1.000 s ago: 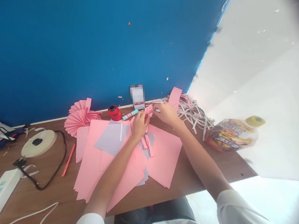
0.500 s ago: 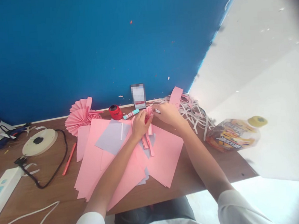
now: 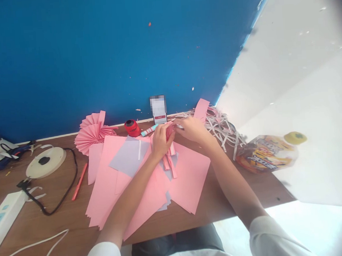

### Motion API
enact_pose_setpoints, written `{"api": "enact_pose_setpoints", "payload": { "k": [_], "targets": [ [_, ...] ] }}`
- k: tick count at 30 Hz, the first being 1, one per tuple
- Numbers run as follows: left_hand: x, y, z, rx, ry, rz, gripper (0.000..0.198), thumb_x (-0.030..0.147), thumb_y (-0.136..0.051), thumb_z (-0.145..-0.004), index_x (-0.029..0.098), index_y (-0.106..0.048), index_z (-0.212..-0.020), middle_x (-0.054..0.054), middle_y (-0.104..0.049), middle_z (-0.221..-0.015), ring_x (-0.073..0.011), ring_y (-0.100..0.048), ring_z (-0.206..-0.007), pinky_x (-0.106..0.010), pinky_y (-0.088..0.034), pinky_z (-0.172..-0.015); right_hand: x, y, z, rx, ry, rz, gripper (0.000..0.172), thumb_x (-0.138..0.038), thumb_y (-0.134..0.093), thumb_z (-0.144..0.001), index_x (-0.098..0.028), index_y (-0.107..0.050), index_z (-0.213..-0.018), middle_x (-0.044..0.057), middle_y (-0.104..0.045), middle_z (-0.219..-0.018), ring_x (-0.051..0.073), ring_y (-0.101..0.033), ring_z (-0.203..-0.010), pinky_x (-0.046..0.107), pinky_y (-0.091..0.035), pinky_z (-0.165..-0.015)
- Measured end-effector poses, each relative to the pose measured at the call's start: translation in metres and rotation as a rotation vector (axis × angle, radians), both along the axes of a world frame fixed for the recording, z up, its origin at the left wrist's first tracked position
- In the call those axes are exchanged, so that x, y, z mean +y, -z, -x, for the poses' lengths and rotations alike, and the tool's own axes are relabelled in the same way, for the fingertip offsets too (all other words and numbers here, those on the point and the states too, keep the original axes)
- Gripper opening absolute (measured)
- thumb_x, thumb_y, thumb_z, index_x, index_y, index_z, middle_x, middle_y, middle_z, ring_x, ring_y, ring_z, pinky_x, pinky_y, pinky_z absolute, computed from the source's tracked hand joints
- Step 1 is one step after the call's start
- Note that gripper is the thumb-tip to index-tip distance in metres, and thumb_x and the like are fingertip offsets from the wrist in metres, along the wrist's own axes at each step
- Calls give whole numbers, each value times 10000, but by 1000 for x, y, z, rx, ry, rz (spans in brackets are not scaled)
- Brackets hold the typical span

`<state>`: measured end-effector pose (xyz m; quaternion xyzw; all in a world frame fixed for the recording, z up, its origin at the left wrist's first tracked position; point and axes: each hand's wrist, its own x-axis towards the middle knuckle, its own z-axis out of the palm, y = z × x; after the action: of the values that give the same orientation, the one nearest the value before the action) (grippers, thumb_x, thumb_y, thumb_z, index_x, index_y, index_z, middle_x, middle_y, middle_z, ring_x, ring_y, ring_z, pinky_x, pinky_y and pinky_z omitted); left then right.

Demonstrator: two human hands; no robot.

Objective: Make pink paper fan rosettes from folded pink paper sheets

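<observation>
A small pleated pink paper (image 3: 169, 131) sits between the two hands, at the far middle of the scene. Its narrow folds run close together, showing a deeper pink where they catch shadow, and its visible part spreads slightly like a fan. The left hand (image 3: 161, 141) holds it from the left, hiding much of that side. The fingertips of the right hand (image 3: 192, 129) touch its far right edge; whether they pinch it is too small to tell. Folded pink strips (image 3: 172, 168) extend below it on the near side, lying slightly splayed over flat paper; their upper ends are hidden.
</observation>
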<state>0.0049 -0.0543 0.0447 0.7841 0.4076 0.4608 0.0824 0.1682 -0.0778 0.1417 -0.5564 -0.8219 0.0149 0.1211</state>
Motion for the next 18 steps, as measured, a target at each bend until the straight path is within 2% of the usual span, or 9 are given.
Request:
{"api": "enact_pose_setpoints", "payload": {
  "k": [3, 8, 12, 18],
  "targets": [
    [1, -1, 0, -4, 16, -56, 347, 364, -471, -950, 211, -514, -1258, -105, -582, -1229, -221, -515, -1175, -384, -404, -1004, -1, -1, 1, 11, -33, -16, 310, -260, -435, -952, -180, -663, -1147, 123, -708, -1069, 229, -628, -959, 278, -384, -776],
    [5, 0, -1, -74, 36, -54, 287, 357, -468, -954, 208, -586, -1169, -79, -651, -1063, -199, -585, -1018, -350, -455, -895, -3, -3, -2, 46, -83, -64, 275, -268, -443, -960, -188, -669, -1095, 94, -707, -1084, 227, -633, -966, 279, -381, -743],
    [5, -4, -1, -79, 17, -60, 259, 358, -482, -949, 209, -622, -1107, -72, -666, -1017, -196, -586, -975, -340, -443, -870, -3, -4, -7, 39, -135, -79, 277, -248, -440, -963, -207, -655, -1132, 74, -693, -1140, 219, -626, -995, 282, -377, -761],
    [10, -5, 1, 16, 36, -23, 271, 371, -452, -958, 203, -642, -1052, -70, -666, -960, -208, -558, -945, -340, -413, -839, -1, -1, -6, -54, -84, -74, 294, -239, -410, -971, -187, -678, -1080, 100, -707, -1051, 212, -625, -914, 285, -346, -706]
  ]
}}
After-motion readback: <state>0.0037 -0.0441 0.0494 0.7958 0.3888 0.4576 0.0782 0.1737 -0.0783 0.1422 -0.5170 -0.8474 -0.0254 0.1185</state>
